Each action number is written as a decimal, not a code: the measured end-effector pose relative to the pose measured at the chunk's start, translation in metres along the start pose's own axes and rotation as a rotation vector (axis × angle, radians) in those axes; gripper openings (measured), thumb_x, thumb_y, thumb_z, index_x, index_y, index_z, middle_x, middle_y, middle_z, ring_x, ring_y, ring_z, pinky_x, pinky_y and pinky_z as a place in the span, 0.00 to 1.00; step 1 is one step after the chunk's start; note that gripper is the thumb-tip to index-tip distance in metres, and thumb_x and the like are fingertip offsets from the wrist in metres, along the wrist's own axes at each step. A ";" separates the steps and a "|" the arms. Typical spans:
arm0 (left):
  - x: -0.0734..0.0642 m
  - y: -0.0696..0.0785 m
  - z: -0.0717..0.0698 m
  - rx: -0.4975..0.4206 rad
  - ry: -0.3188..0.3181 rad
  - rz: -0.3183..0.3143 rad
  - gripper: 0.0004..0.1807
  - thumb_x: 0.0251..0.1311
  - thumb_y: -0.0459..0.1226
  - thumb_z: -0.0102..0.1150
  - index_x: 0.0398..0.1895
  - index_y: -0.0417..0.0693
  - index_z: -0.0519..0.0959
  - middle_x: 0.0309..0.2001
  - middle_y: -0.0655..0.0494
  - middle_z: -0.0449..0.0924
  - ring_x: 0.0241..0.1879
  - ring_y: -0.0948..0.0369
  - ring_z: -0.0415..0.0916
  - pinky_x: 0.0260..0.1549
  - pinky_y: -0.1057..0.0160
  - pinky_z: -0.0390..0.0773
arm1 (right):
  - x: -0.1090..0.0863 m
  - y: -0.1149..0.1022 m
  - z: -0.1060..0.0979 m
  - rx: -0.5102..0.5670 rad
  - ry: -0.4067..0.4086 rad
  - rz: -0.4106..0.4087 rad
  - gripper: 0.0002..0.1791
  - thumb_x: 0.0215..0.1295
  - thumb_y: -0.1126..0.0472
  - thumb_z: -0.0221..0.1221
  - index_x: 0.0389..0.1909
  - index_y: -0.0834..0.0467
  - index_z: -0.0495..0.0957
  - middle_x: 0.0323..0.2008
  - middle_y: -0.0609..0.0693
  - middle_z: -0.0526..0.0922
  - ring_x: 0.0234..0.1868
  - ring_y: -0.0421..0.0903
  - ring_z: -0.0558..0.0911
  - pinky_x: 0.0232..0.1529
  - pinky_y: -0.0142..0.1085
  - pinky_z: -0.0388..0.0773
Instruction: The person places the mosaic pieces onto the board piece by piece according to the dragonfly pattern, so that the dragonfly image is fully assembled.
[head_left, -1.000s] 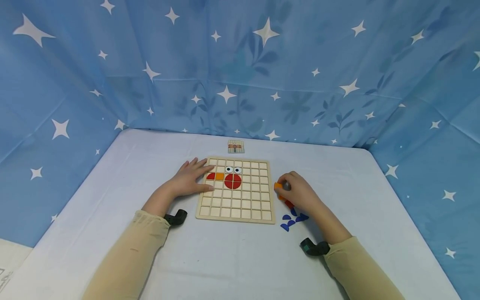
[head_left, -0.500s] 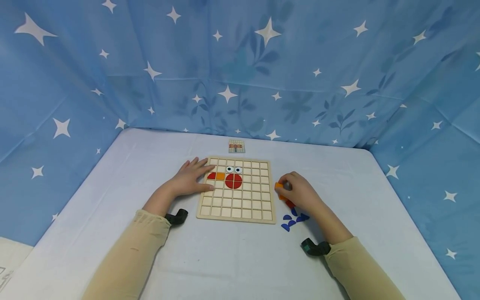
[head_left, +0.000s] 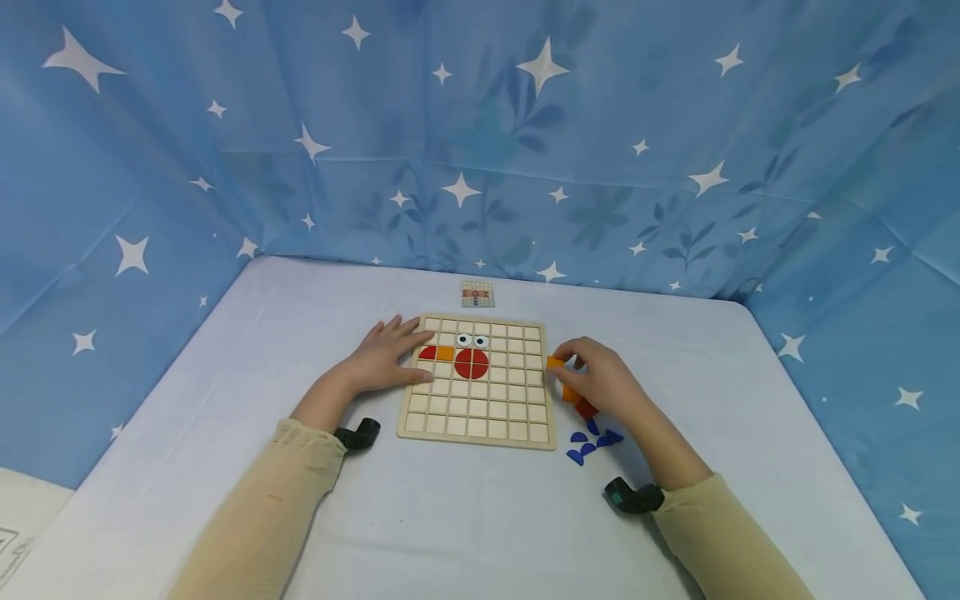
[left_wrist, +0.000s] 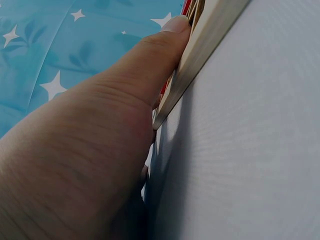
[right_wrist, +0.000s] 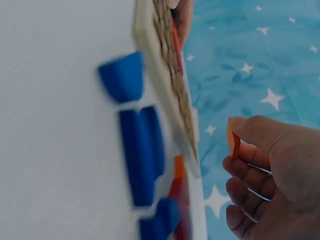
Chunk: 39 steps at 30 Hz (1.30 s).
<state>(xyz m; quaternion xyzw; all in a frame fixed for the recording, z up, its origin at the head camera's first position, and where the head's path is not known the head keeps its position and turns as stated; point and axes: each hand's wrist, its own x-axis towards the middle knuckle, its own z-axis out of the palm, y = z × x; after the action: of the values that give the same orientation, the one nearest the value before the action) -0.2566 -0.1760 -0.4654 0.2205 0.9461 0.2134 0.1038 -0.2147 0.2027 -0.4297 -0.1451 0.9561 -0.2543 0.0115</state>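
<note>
The orange tile [right_wrist: 231,139] could twist or slip, I judge, as my right grip [head_left: 600,379] pinches just its edge, thumb to fingertip; my left grip [head_left: 382,357], spread and holding nothing, could nudge the red half-disc [head_left: 427,352] if it shifts on the board [head_left: 477,408]. The tile sits at my right fingertips, right of centre in the head view, by the board's right edge.

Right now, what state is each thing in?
Board: flat, mostly unfilled
Left hand: spread, resting on board
Orange tile: held
Right hand: pinching orange tile
Board's orange tile: set
Red quarters: forming a circle
Eye pieces: set side by side
Loose red piece: beside board
Blue pieces: loose beside board
Picture card: flat
</note>
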 end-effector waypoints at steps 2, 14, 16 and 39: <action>0.000 0.000 0.000 0.001 0.001 0.000 0.47 0.57 0.67 0.58 0.77 0.62 0.58 0.80 0.53 0.44 0.80 0.45 0.32 0.76 0.42 0.31 | 0.003 -0.006 -0.001 0.000 0.003 -0.016 0.13 0.67 0.51 0.64 0.49 0.51 0.80 0.45 0.48 0.81 0.42 0.47 0.76 0.34 0.36 0.76; -0.001 0.000 0.000 -0.006 0.006 0.002 0.46 0.57 0.66 0.59 0.77 0.62 0.59 0.80 0.53 0.45 0.80 0.46 0.33 0.77 0.42 0.31 | 0.032 -0.050 0.013 0.085 -0.081 -0.125 0.14 0.67 0.49 0.63 0.49 0.50 0.81 0.46 0.46 0.80 0.43 0.46 0.75 0.42 0.39 0.76; -0.001 0.000 0.001 -0.005 0.006 0.004 0.46 0.57 0.66 0.59 0.77 0.62 0.59 0.80 0.53 0.45 0.80 0.45 0.33 0.76 0.42 0.32 | 0.037 -0.056 0.019 0.098 -0.103 -0.152 0.14 0.67 0.50 0.63 0.49 0.50 0.81 0.46 0.46 0.79 0.43 0.46 0.75 0.42 0.39 0.76; -0.002 -0.002 -0.001 0.006 0.014 0.027 0.46 0.58 0.67 0.57 0.77 0.62 0.60 0.80 0.52 0.45 0.80 0.44 0.34 0.76 0.40 0.33 | 0.074 -0.108 0.074 0.065 -0.171 -0.152 0.17 0.65 0.48 0.65 0.48 0.53 0.82 0.40 0.46 0.78 0.38 0.43 0.75 0.41 0.36 0.76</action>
<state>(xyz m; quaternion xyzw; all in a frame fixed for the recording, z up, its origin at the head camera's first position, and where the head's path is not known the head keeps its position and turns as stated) -0.2557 -0.1785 -0.4655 0.2321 0.9444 0.2133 0.0938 -0.2489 0.0568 -0.4378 -0.2379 0.9291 -0.2719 0.0787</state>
